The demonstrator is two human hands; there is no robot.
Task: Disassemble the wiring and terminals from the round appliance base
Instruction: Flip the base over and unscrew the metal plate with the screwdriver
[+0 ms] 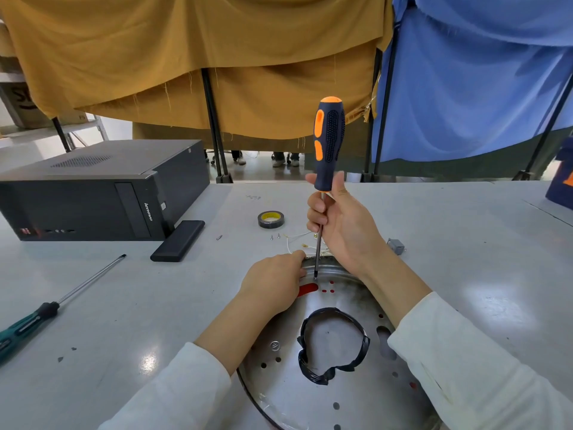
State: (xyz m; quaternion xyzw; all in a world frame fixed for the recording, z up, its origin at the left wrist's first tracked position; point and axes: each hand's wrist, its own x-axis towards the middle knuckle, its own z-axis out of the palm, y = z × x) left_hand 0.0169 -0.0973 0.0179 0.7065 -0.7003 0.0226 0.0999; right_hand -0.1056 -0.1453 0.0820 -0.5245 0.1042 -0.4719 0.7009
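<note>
1 head-worn wide-angle camera looks forward and down, close over the table (465, 243) toward hanging cloths (217, 57).

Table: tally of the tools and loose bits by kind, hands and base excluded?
Screwdrivers: 2, the orange-and-black one held upright by the right hand, the green one lying at the left
Tape roll: 1
Loose screws: 2
Screwdriver bit: 1
Computer case: 1
Black flat box: 1
Total: 8
</note>
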